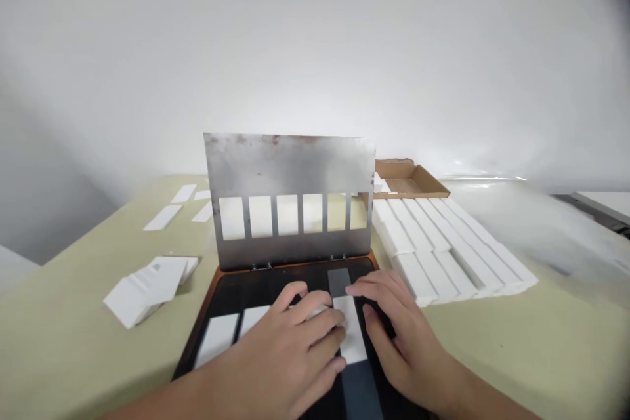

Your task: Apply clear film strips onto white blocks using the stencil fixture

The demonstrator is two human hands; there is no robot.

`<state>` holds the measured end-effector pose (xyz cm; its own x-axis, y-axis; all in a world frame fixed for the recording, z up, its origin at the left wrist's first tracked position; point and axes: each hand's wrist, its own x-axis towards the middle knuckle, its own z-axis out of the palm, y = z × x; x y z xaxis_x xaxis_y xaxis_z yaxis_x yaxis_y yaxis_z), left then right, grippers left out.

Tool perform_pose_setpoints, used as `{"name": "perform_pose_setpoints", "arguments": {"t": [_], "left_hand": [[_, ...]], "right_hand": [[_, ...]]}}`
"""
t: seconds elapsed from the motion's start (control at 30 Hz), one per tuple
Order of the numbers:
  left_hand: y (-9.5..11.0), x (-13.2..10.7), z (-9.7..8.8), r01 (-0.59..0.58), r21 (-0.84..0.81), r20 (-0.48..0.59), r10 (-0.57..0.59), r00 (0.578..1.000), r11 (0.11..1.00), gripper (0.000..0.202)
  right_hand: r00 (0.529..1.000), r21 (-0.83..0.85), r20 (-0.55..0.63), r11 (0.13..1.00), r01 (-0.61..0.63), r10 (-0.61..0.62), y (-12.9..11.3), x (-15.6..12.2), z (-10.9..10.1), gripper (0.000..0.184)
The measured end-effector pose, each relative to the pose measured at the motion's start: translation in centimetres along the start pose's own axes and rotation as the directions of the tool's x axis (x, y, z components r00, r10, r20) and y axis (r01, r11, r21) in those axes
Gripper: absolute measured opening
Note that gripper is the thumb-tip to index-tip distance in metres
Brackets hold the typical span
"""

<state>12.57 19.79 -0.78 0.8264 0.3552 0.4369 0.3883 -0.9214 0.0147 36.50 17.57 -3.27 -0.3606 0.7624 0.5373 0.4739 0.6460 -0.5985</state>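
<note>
A black jig base (256,282) with an orange-brown edge lies in front of me, its hinged metal plate (290,164) with several rectangular windows raised upright. On the base is a white card (351,335) over a dark grey strip (361,390). My left hand (300,348) rests over the base with bent, slightly spread fingers at that card's left side. At its upper right corner is my right hand (398,328), forefinger stretched to the card and thumb apart. Another white card (216,338) lies at the base's left, and one beside it is partly hidden by my left hand.
Rows of stacked white cards (443,243) lie to the right, with an open cardboard box (413,180) behind them. A loose pile of white cards (152,282) sits left, and several single cards (162,217) lie farther back. A pale wall stands behind the table.
</note>
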Motion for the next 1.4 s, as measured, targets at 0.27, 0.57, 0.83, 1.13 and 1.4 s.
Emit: {"name": "perform_pose_setpoints", "arguments": {"t": [0.27,0.57,0.83,1.13,1.4], "left_hand": [[-0.6,-0.5,1.2,0.008,-0.197,-0.005,-0.009,1.0,0.98,0.014],[-0.3,-1.0,0.2,-0.146,-0.131,-0.106,0.133,0.985,0.98,0.013],[0.0,-0.9,0.9,-0.145,-0.233,-0.014,0.145,0.989,0.962,0.033],[-0.1,-1.0,1.1,-0.053,-0.136,-0.016,0.051,0.999,0.989,0.016],[-0.2,-1.0,0.5,-0.082,-0.055,-0.063,0.078,0.995,0.995,0.016]], "right_hand": [[0.922,-0.164,0.385,0.979,0.121,-0.05,-1.0,0.9,-2.4,0.093],[0.916,-0.304,0.4,0.948,0.091,0.04,0.3,0.7,-1.6,0.053],[0.96,-0.276,0.28,0.958,0.081,-0.001,0.6,0.9,-0.7,0.031],[0.925,-0.211,0.38,0.973,0.096,-0.009,0.7,1.0,-1.9,0.078],[0.936,-0.245,0.343,0.969,0.008,0.079,0.5,0.9,-1.3,0.042]]}}
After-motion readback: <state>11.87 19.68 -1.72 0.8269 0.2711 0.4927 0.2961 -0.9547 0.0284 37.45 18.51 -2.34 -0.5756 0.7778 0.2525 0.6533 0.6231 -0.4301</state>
